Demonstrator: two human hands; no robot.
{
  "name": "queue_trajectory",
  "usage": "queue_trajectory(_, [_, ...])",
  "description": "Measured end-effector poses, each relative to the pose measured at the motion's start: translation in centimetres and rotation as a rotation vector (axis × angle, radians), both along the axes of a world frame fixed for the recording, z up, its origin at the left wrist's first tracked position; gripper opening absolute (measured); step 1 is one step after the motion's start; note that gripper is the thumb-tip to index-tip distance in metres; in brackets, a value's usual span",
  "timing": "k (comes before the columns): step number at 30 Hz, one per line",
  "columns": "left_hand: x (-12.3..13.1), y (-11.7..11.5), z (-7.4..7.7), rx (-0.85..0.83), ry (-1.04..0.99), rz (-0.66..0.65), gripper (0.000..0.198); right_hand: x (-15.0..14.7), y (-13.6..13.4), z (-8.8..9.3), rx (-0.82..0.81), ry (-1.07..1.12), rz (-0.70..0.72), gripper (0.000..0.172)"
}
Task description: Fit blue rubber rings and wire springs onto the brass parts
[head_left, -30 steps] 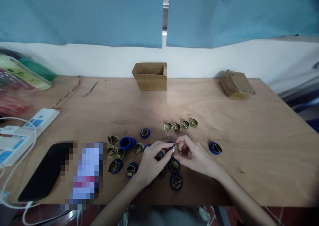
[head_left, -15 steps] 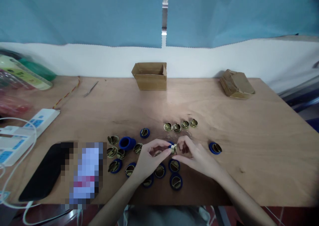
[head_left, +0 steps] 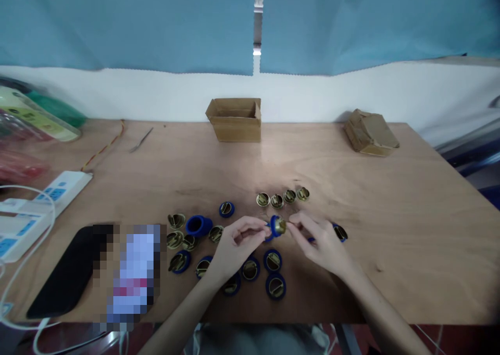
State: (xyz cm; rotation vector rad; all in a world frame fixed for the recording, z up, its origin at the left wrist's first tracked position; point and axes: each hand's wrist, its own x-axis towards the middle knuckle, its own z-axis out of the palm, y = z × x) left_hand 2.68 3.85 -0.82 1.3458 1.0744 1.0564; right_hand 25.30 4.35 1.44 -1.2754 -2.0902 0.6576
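Observation:
Over the middle of the table, my left hand (head_left: 240, 248) pinches a blue ring-shaped piece (head_left: 275, 224) between thumb and fingers. A domed brass-coloured piece (head_left: 280, 225) sits in that ring, its round side turned to the right. My right hand (head_left: 322, 243) has thumb and index finger closed at the dome's right edge. Around both hands lie several blue rings with brass inserts (head_left: 272, 260). A blue cup-like piece (head_left: 199, 225) is left of my left hand. Several loose brass-coloured pieces (head_left: 277, 200) form a row beyond the hands.
An open cardboard box (head_left: 237, 130) stands at the back, with a crumpled cardboard box (head_left: 371, 133) to the right. On the left are a black phone (head_left: 66, 271), a pixelated device (head_left: 135, 271), a white power strip (head_left: 70, 188) with cables, and tweezers (head_left: 141, 139).
The brass-coloured piece between my hands has turned, and its domed side now shows in the blue ring. My right hand has shifted slightly right, its thumb and index finger closer together.

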Motion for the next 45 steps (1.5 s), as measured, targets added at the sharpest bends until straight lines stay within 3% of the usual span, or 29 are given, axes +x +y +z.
queue_trajectory(5, [-0.4,0.1,0.2,0.085,0.173,0.076,0.008,3.1,1.2,1.4,0.094,-0.206,-0.239,0.022])
queue_trajectory(12, [-1.8,0.5,0.1,0.278,0.404,0.226,0.011,7.0,2.3,1.1,0.017,-0.536,-0.471,0.024])
queue_trajectory(19, [-1.5,0.7,-0.7,0.500,0.555,0.167,0.013,8.2,2.7,0.1,-0.114,-0.778,-0.498,0.018])
queue_trajectory(25, [-1.7,0.7,0.1,0.562,0.645,0.055,0.014,7.7,2.7,-0.4,0.055,-0.684,-0.518,0.023])
queue_trajectory(29, [-1.1,0.6,1.2,0.530,0.870,-0.100,0.023,6.6,3.0,0.0,0.184,-0.644,-0.396,0.023])
queue_trajectory(33, [0.4,0.9,1.4,0.507,1.140,-0.229,0.035,5.1,3.4,1.1,0.158,-0.602,-0.145,0.019])
queue_trajectory(37, [1.2,1.5,0.9,0.506,1.209,-0.281,0.034,3.1,4.1,1.7,0.119,-0.527,0.021,0.015])
queue_trajectory(41, [1.5,1.7,1.1,0.515,1.246,-0.309,0.027,1.1,5.7,1.0,0.164,-0.522,0.141,0.021])
queue_trajectory(45, [2.0,1.4,1.3,0.542,1.235,-0.334,0.023,0.1,7.7,-0.9,0.152,-0.534,0.172,0.032])
